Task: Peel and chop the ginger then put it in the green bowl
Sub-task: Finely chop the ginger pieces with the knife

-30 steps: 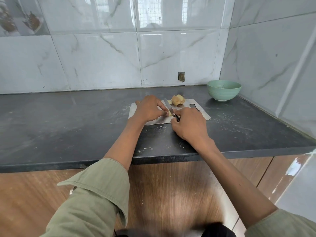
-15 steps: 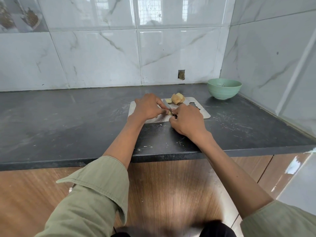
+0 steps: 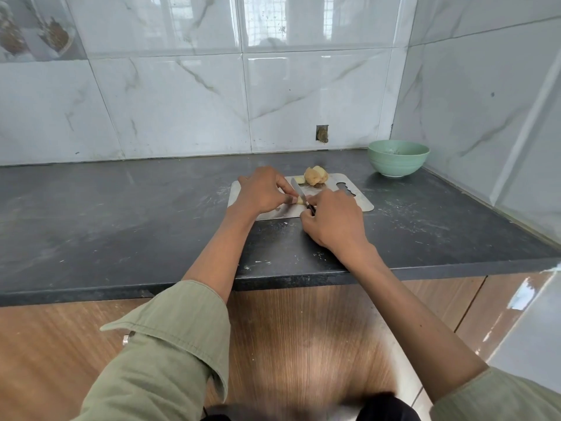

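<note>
A steel cutting board point(image 3: 358, 202) lies on the dark counter. My left hand point(image 3: 262, 189) pinches a small pale ginger piece point(image 3: 300, 200) against the board. My right hand point(image 3: 334, 221) grips the black handle of a small knife point(image 3: 297, 189), whose blade lies across that piece and points away from me. A bigger peeled ginger lump point(image 3: 315, 176) and a small slice point(image 3: 299, 179) sit at the board's far edge. The green bowl point(image 3: 398, 158) stands at the back right, near the corner of the walls.
The dark stone counter point(image 3: 121, 214) runs wide to the left, with crumbs and pale smears near its front edge. Tiled walls close in the back and the right side. Wooden cabinet fronts point(image 3: 303, 344) lie below the counter edge.
My right hand with the knife has shifted slightly back and forth over the small ginger piece. My left hand keeps its hold on it. The lump and bowl stay put.
</note>
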`<state>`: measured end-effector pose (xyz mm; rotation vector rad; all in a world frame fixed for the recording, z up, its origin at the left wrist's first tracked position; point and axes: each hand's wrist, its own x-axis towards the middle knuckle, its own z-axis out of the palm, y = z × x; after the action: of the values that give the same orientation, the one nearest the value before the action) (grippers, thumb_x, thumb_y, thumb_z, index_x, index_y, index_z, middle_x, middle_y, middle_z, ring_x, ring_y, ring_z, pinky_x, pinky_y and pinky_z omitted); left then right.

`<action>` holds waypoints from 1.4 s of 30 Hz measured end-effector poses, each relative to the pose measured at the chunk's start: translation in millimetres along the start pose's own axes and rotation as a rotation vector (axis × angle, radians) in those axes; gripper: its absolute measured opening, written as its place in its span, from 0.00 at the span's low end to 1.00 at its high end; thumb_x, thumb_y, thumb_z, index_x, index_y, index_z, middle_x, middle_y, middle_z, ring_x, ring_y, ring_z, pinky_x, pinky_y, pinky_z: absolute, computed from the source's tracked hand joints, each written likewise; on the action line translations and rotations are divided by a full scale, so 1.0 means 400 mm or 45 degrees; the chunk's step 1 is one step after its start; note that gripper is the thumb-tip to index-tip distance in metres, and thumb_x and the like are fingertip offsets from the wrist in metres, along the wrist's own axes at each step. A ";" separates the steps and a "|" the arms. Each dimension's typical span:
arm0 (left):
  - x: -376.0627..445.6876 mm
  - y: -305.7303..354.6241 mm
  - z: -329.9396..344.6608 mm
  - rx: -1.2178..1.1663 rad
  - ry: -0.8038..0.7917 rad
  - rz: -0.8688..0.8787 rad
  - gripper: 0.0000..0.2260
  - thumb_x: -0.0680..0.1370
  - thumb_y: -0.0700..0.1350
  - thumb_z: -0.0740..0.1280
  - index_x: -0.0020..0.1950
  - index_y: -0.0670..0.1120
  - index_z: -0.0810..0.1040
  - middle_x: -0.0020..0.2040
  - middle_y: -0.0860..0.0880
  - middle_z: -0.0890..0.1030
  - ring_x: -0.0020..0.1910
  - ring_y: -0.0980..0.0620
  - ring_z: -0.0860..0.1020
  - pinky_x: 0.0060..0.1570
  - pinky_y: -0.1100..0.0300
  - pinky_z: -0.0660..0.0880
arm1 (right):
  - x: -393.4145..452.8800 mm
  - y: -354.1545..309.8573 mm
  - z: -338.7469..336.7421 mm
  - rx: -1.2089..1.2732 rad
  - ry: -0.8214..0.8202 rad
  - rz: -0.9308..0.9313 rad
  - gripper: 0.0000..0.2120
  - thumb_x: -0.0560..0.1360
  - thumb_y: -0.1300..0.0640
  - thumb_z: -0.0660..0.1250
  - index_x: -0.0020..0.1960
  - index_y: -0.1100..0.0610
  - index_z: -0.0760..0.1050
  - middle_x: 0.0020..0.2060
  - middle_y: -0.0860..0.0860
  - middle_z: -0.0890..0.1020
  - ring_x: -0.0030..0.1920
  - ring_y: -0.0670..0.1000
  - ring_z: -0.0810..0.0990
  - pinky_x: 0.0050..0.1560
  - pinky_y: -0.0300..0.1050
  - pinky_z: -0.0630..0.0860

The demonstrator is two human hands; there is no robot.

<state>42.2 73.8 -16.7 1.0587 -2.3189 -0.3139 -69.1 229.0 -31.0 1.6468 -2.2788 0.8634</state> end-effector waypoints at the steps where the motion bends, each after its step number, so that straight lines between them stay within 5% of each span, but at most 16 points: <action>1: 0.000 0.002 -0.002 0.016 -0.006 -0.009 0.04 0.69 0.57 0.80 0.41 0.62 0.87 0.38 0.59 0.84 0.50 0.58 0.77 0.57 0.48 0.64 | -0.003 0.000 -0.001 0.003 0.003 -0.001 0.09 0.75 0.51 0.64 0.46 0.53 0.82 0.38 0.54 0.75 0.45 0.61 0.77 0.40 0.47 0.66; 8: -0.004 0.008 -0.007 0.018 -0.015 -0.024 0.05 0.69 0.57 0.80 0.38 0.65 0.85 0.39 0.57 0.85 0.50 0.55 0.78 0.57 0.48 0.65 | -0.007 -0.005 -0.007 -0.023 0.017 -0.050 0.10 0.75 0.52 0.63 0.49 0.52 0.83 0.37 0.53 0.73 0.47 0.62 0.80 0.40 0.47 0.68; 15: 0.000 0.006 -0.002 0.016 -0.039 -0.028 0.09 0.69 0.56 0.80 0.33 0.66 0.83 0.37 0.57 0.85 0.46 0.59 0.78 0.61 0.46 0.69 | 0.014 0.003 0.001 0.009 -0.062 -0.040 0.07 0.75 0.52 0.64 0.41 0.53 0.77 0.39 0.55 0.74 0.50 0.63 0.79 0.40 0.48 0.66; 20: -0.001 0.011 -0.007 0.013 -0.043 -0.049 0.12 0.69 0.56 0.81 0.30 0.67 0.81 0.38 0.57 0.86 0.47 0.58 0.78 0.56 0.48 0.67 | 0.025 -0.015 -0.003 -0.006 -0.067 -0.048 0.08 0.77 0.51 0.65 0.50 0.55 0.78 0.51 0.60 0.81 0.54 0.63 0.79 0.44 0.48 0.67; 25: -0.008 0.017 -0.008 0.008 -0.036 -0.067 0.08 0.69 0.55 0.80 0.34 0.65 0.83 0.38 0.58 0.85 0.48 0.58 0.78 0.53 0.49 0.64 | 0.008 -0.005 0.005 0.006 -0.031 -0.019 0.08 0.75 0.51 0.65 0.47 0.54 0.80 0.46 0.58 0.80 0.53 0.63 0.79 0.42 0.48 0.66; 30: -0.008 0.017 -0.009 -0.003 -0.027 -0.063 0.09 0.68 0.53 0.81 0.32 0.63 0.84 0.29 0.65 0.81 0.44 0.60 0.78 0.55 0.49 0.69 | 0.006 -0.017 -0.005 -0.022 -0.027 -0.029 0.12 0.77 0.52 0.65 0.56 0.54 0.82 0.51 0.59 0.80 0.54 0.64 0.80 0.45 0.50 0.70; 34: -0.014 0.020 -0.014 -0.029 -0.010 -0.069 0.04 0.68 0.54 0.81 0.38 0.59 0.88 0.30 0.64 0.81 0.43 0.62 0.78 0.50 0.52 0.68 | -0.005 -0.014 -0.006 -0.017 0.001 -0.037 0.09 0.76 0.53 0.63 0.49 0.52 0.83 0.39 0.53 0.73 0.47 0.62 0.80 0.40 0.47 0.67; 38: -0.012 0.018 -0.016 -0.072 -0.022 -0.048 0.05 0.69 0.49 0.82 0.38 0.57 0.88 0.28 0.63 0.80 0.38 0.61 0.78 0.43 0.57 0.68 | -0.012 -0.018 -0.013 -0.019 0.011 -0.061 0.08 0.76 0.53 0.63 0.48 0.52 0.81 0.39 0.52 0.72 0.46 0.61 0.79 0.40 0.47 0.67; 42: -0.013 0.019 -0.017 -0.066 -0.037 -0.054 0.07 0.69 0.50 0.82 0.35 0.60 0.86 0.30 0.60 0.83 0.39 0.59 0.79 0.50 0.49 0.74 | -0.010 -0.017 -0.010 -0.032 0.017 -0.071 0.06 0.77 0.52 0.64 0.44 0.52 0.77 0.39 0.53 0.72 0.47 0.62 0.80 0.40 0.47 0.67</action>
<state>44.1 82.6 -10.1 1.0860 -2.3033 -0.4060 -62.2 233.1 -27.7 1.6806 -2.2142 0.8276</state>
